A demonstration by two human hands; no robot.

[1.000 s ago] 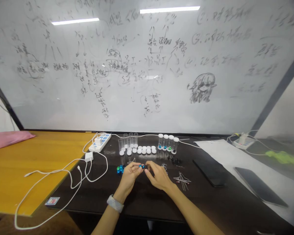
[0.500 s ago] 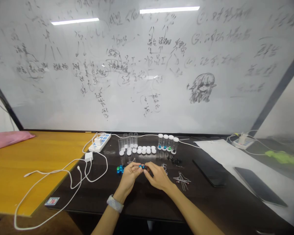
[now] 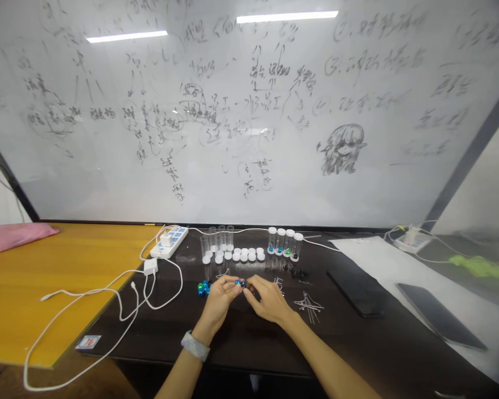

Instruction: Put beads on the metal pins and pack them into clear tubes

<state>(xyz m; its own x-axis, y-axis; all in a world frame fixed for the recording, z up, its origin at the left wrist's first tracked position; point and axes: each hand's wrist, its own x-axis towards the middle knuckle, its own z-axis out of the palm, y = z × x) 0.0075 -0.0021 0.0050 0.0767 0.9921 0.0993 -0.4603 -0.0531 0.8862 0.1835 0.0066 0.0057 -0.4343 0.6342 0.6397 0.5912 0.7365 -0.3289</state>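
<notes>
My left hand [image 3: 219, 299] and my right hand [image 3: 270, 301] meet over a dark tabletop [image 3: 241, 338], fingertips close together. Between them is a small strand of beads [image 3: 242, 284], blue at the left and dark toward the right. My left fingers pinch the blue part, and my right fingers pinch the dark end. Left of my left hand lies a cluster of shiny blue beads [image 3: 204, 287]. A loose bunch of thin metal pins [image 3: 308, 306] lies to the right of my right hand.
Behind my hands stand clear vials [image 3: 281, 241], several with coloured beads, alongside white caps [image 3: 244, 255] and empty clear tubes [image 3: 218, 238]. A power strip [image 3: 169, 241], white cables and a charger lie left. Two dark tablets or phones [image 3: 355, 292] lie right, before a whiteboard.
My hands have shifted only slightly, with the fingertips staying together on the bead strand. The head view has tilted a little.
</notes>
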